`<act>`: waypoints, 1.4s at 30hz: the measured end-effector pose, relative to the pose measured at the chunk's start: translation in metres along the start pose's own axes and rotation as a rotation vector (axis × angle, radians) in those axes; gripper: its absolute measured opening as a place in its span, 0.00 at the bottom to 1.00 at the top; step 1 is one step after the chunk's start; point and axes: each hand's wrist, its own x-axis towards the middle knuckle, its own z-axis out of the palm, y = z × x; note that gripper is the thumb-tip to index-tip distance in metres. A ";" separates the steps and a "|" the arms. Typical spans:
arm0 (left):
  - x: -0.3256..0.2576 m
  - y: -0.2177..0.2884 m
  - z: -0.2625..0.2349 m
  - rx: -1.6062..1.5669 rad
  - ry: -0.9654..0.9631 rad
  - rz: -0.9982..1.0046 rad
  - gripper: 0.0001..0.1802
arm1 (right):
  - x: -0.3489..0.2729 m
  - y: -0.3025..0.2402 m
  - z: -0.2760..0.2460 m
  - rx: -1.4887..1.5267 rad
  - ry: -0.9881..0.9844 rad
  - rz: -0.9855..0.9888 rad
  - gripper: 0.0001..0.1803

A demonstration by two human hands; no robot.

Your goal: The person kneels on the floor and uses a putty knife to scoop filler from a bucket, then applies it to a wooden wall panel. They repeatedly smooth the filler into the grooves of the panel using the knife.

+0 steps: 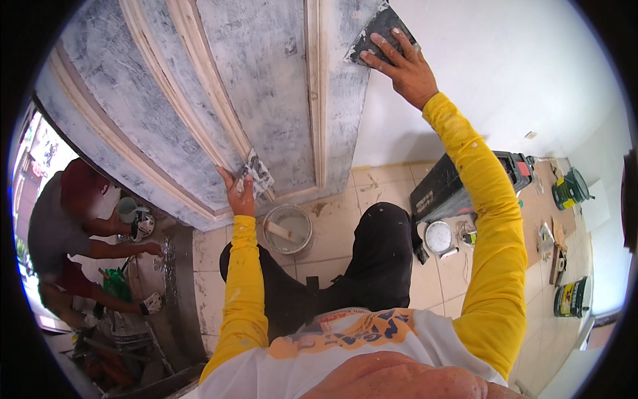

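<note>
A large grey-white smeared panel (266,86) with pale wooden mouldings (316,100) stands in front of me. At its upper right edge, my right hand (411,74) holds a dark flat putty spreader (384,30), fingers spread over its back; the blade lies against the panel. Lower down, my left hand (239,196) is closed on a putty knife (258,174), its blade coated with white putty; the handle is hidden by the palm. Below that hand, a round bucket (288,249) of whitish paste stands on the floor with a flat stick in it.
A black toolbox (458,183) stands right of my knees, near a white-topped round tub (438,237). Dark buckets (571,189) and scraps sit farther right along tan sheeting (531,219). At left, another person (63,226) bends over a container, beside tools and a green bag (116,284).
</note>
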 end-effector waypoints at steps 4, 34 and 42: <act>-0.001 0.000 0.000 0.018 0.013 0.015 0.29 | -0.020 -0.029 0.031 0.057 -0.021 0.210 0.52; 0.000 0.032 -0.015 0.051 0.076 0.141 0.17 | -0.074 -0.110 -0.037 1.705 -0.456 1.034 0.10; -0.001 0.131 -0.021 -0.036 -0.289 -0.063 0.17 | -0.055 -0.135 -0.076 1.346 -0.451 0.564 0.14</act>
